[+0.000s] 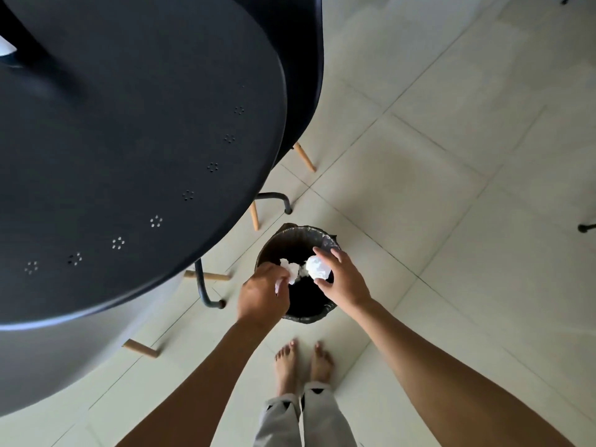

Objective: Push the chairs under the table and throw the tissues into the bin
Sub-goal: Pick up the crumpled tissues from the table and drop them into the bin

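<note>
A small round black bin (292, 235) with a dark liner stands on the tiled floor just in front of my bare feet. Both hands hover over its mouth. My left hand (263, 293) is closed around a crumpled white tissue (290, 269) that sticks out past the fingers. In my right hand (342, 279) the fingers curl round a balled white tissue (317, 267). The round black table (129, 140) fills the upper left. A dark chair (306, 75) with wooden legs is tucked against its far edge, and a grey chair (58, 356) sits under its near side.
Black metal table legs (206, 291) and wooden chair legs (142, 348) stand on the floor left of the bin. Pale floor tiles (451, 188) stretch to the right. Another black furniture foot (585, 227) shows at the right edge.
</note>
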The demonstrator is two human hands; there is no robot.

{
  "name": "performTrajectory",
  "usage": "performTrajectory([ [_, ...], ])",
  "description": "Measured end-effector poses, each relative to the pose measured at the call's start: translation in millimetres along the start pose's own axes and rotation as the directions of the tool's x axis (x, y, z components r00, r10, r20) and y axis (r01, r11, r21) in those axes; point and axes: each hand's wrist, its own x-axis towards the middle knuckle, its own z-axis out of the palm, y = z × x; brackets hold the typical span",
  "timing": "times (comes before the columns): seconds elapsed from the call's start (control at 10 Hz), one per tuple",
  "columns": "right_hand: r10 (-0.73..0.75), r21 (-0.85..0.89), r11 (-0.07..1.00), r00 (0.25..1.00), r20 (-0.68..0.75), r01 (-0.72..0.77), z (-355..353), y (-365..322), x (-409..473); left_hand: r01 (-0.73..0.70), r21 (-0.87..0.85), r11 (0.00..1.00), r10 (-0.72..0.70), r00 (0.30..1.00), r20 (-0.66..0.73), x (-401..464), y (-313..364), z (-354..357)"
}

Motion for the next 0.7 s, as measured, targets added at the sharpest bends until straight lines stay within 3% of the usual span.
performTrajectory([
  [0.2, -0.023, 0.019, 1.000, 0.998, -0.062, 0.024, -12, -7, -2, 0.040, 0.010, 0.999, -0.040, 0.999, 0.023, 7, -2, -1],
  [0.3, -0.036, 0.094, 0.994, 0.973, -0.228, 0.059, -47, -21, -24, 0.051, 0.000, 0.999, -0.050, 0.995, 0.080, 10, 3, -5],
  [0.5, -0.022, 0.336, 0.916, 0.865, -0.501, 0.218, -117, -63, -79, 0.051, 0.034, 0.998, -0.056, 0.982, 0.178, 15, 12, -13],
  [0.6, -0.054, 0.399, 0.810, 0.732, -0.679, 0.430, -203, -86, -131, 0.061, 0.070, 0.996, -0.075, 0.972, 0.221, 14, 15, -20],
  [0.7, -0.035, 0.453, 0.756, 0.721, -0.692, 0.472, -272, -83, -155, 0.064, 0.093, 0.994, -0.086, 0.962, 0.259, 11, 17, -29],
])
